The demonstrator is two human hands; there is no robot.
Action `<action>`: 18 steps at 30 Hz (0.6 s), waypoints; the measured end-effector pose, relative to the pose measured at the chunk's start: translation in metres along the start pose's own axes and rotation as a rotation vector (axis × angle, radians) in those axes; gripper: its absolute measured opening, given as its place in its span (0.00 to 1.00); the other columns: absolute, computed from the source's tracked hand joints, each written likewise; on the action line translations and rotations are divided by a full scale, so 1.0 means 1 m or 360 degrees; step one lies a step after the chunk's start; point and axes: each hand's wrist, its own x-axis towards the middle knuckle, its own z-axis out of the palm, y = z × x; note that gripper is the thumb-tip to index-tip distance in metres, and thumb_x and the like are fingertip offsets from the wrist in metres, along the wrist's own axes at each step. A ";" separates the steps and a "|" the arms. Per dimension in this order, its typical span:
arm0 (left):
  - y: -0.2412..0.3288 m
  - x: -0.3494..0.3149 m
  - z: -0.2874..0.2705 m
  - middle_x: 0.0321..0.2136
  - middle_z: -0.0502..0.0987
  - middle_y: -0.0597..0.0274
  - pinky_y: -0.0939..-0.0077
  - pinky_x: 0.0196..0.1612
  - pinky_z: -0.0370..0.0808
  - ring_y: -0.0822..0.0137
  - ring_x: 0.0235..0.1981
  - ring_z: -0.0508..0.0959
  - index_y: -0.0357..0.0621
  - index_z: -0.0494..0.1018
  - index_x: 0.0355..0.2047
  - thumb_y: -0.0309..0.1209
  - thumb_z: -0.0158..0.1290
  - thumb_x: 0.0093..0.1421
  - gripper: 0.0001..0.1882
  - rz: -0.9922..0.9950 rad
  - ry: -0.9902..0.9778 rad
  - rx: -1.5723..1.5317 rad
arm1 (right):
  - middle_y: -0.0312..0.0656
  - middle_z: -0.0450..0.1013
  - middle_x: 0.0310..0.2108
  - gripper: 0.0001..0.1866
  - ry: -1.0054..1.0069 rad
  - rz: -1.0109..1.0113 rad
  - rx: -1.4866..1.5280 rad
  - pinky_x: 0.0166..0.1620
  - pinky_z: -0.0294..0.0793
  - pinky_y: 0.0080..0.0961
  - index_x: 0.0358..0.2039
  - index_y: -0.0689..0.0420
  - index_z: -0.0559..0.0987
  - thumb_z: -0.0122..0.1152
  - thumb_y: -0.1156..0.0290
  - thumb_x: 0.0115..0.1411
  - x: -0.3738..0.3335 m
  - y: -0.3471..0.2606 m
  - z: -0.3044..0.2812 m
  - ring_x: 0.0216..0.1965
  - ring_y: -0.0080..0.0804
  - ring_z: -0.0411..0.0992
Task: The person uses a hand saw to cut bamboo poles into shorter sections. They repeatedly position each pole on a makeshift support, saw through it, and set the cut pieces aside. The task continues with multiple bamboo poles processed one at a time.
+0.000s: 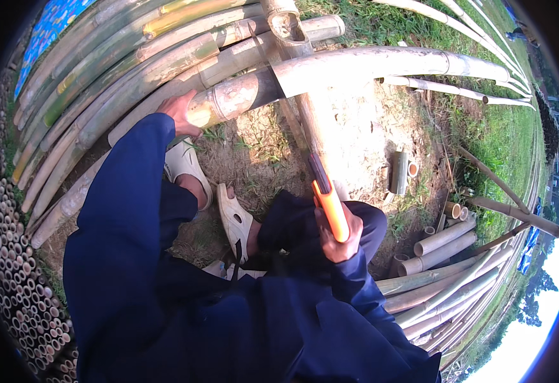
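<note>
Right hand (344, 237) is closed around the handle of an orange-handled saw (330, 210), whose blade points away and crosses the thick bamboo pole (362, 67). That pole lies ahead of this hand, its long axis running left to right, crosswise to the blade. The left hand (178, 115) is nearer, curled around the pole's left end.

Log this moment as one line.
Left hand: at bamboo pole, left end | right hand: gripping orange-handled saw | saw: across pole | short bamboo piece: on ground, right
</note>
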 end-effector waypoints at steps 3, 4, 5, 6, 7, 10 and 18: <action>-0.003 0.004 0.002 0.50 0.79 0.30 0.60 0.61 0.75 0.40 0.54 0.80 0.28 0.63 0.67 0.43 0.72 0.32 0.61 -0.0051 0.0032 -0.0008 | 0.49 0.85 0.39 0.16 -0.0031 0.0012 -0.0140 0.46 0.82 0.29 0.53 0.68 0.81 0.63 0.77 0.65 -0.048 0.021 -0.025 0.41 0.31 0.84; 0.001 0.006 0.001 0.50 0.79 0.30 0.60 0.61 0.75 0.40 0.54 0.80 0.28 0.63 0.67 0.44 0.72 0.32 0.62 -0.0050 -0.0024 -0.0033 | 0.48 0.84 0.42 0.19 -0.0059 0.0185 -0.0017 0.48 0.80 0.24 0.56 0.69 0.80 0.63 0.77 0.66 -0.029 0.019 -0.017 0.42 0.28 0.83; 0.004 0.003 -0.002 0.50 0.79 0.30 0.60 0.61 0.75 0.40 0.54 0.80 0.28 0.63 0.67 0.44 0.72 0.32 0.62 -0.0064 -0.0062 -0.0031 | 0.44 0.84 0.37 0.16 -0.0059 0.0269 0.0253 0.44 0.78 0.21 0.53 0.68 0.81 0.63 0.76 0.66 0.006 0.020 0.003 0.37 0.24 0.81; 0.002 0.006 -0.005 0.52 0.78 0.30 0.60 0.62 0.74 0.40 0.56 0.79 0.29 0.63 0.68 0.45 0.74 0.31 0.63 -0.0068 -0.0123 -0.0113 | 0.40 0.81 0.33 0.12 -0.0069 0.0151 0.0187 0.40 0.75 0.20 0.49 0.67 0.81 0.63 0.77 0.66 0.042 0.022 0.019 0.33 0.21 0.76; 0.000 0.013 -0.004 0.54 0.77 0.31 0.60 0.63 0.73 0.40 0.57 0.78 0.29 0.62 0.68 0.45 0.74 0.31 0.63 -0.0050 -0.0149 -0.0129 | 0.38 0.79 0.31 0.10 -0.0015 0.0156 0.0323 0.38 0.74 0.22 0.45 0.66 0.81 0.64 0.77 0.65 0.076 0.016 0.039 0.31 0.20 0.72; -0.005 0.008 -0.005 0.58 0.73 0.34 0.59 0.65 0.70 0.41 0.61 0.74 0.31 0.61 0.68 0.47 0.76 0.31 0.64 -0.0076 -0.0110 -0.0083 | 0.43 0.77 0.27 0.06 0.0083 0.0064 0.0332 0.35 0.74 0.27 0.39 0.65 0.80 0.65 0.77 0.63 0.106 -0.001 0.059 0.28 0.28 0.75; 0.018 -0.044 0.068 0.60 0.68 0.49 0.54 0.67 0.63 0.47 0.62 0.69 0.46 0.57 0.71 0.43 0.78 0.38 0.61 0.0065 0.0821 0.0606 | 0.43 0.80 0.31 0.10 0.0071 0.0106 0.0241 0.40 0.76 0.26 0.45 0.65 0.82 0.66 0.77 0.64 0.106 -0.004 0.060 0.32 0.26 0.76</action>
